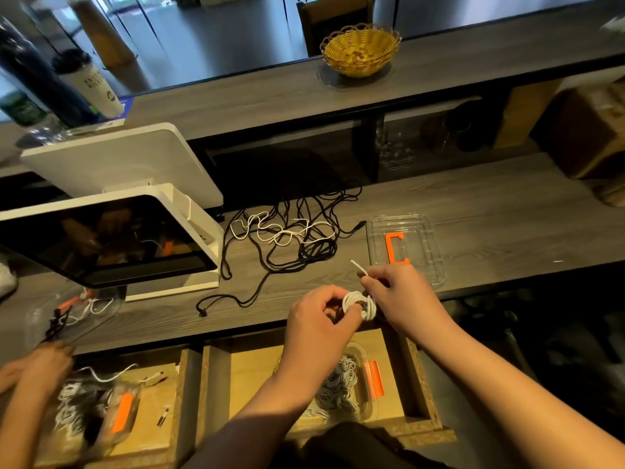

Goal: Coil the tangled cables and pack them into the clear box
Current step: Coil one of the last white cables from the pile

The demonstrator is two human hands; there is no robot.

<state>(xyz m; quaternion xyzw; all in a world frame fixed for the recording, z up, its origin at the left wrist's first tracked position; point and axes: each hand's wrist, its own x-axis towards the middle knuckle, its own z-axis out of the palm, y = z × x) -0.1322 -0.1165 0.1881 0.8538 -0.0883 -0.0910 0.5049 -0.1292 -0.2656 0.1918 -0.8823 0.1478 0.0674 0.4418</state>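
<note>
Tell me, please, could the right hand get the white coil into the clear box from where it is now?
Probably yes: the right hand holds the white coil beside the open clear box, with nothing between them.

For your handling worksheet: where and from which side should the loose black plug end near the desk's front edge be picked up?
Pinch the black cable just behind its plug, coming from above. It lies flat, alone on the desk, apart from the tangle.

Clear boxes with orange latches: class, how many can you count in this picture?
4: one open on the desk, one at the desk's left edge, and two on shelves below, left and centre. Others may be hidden.
</note>
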